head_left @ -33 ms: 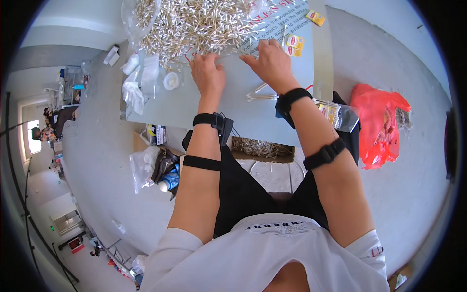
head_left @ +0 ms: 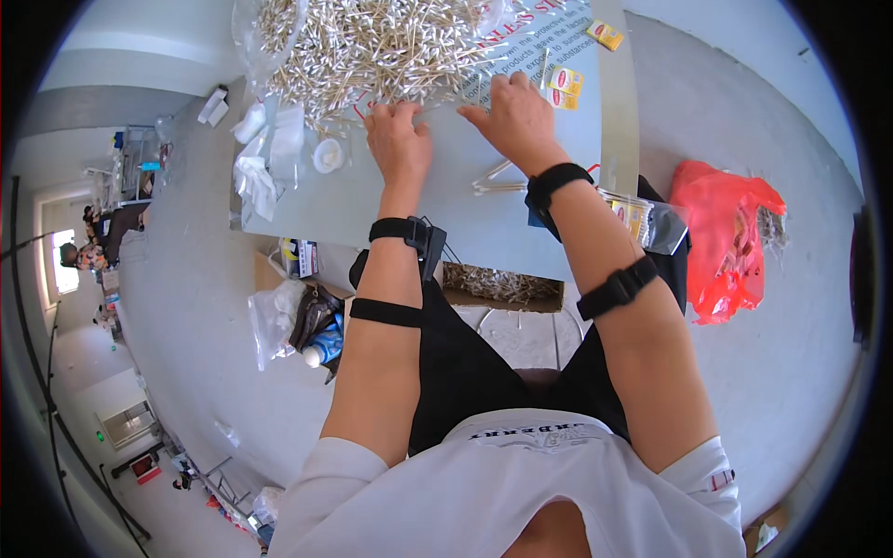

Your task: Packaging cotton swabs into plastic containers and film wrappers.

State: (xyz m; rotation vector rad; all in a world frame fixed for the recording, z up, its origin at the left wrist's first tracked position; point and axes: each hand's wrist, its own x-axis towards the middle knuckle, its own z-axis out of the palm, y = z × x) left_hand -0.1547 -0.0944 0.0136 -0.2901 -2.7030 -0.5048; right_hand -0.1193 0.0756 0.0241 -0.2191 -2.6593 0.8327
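A large heap of cotton swabs (head_left: 372,51) lies on the far part of the table (head_left: 372,209). My left hand (head_left: 398,141) rests at the heap's near edge, fingers bent down and apart, thumb to the right. To the right of it, my right hand (head_left: 517,116) is over the tabletop with its thumb stretched out toward the left; nothing shows in its grasp. Its fingertips are partly hidden by the back of the hand. A few loose swabs (head_left: 502,186) lie near my right wrist. Small yellow packets (head_left: 564,86) are just beyond my right hand.
Another yellow packet (head_left: 605,35) sits at the far right. A small round white container (head_left: 327,155) and clear plastic bags (head_left: 286,139) lie at the left. Below the table stands a box of swabs (head_left: 502,284). A red plastic bag (head_left: 721,242) is on the floor at right.
My right hand and forearm have shifted very slightly, toward the far side and the left. The left hand looks unmoved.
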